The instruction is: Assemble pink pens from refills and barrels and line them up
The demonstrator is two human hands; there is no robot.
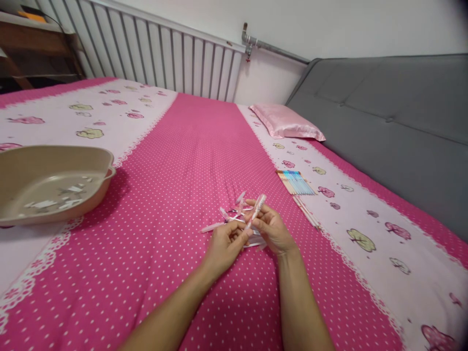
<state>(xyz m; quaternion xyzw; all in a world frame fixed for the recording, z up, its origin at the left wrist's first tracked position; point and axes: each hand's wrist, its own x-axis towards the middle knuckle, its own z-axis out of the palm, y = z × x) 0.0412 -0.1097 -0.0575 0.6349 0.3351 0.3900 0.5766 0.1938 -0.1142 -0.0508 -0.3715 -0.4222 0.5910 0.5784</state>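
Both hands meet over the bedspread, pinching a slim white and pink pen (259, 206) held at a slant. My left hand (228, 243) grips its lower end between thumb and fingers. Higher up the pen, my right hand (269, 226) closes around it. Beneath and just beyond the hands lies a loose pile of pale pink and white pen parts (212, 227), some of them hidden by the fingers. Right of the hands, a row of pens with blue and brown ends (298, 183) lies side by side, with a few thin white and red sticks (307, 212) below it.
A beige plastic basin (106, 187) with small white and grey pieces inside stands at the left. A pink pillow (287, 122) rests by the grey padded headboard (383, 97). Behind the bed are a white radiator (164, 53) and a pipe (278, 48).
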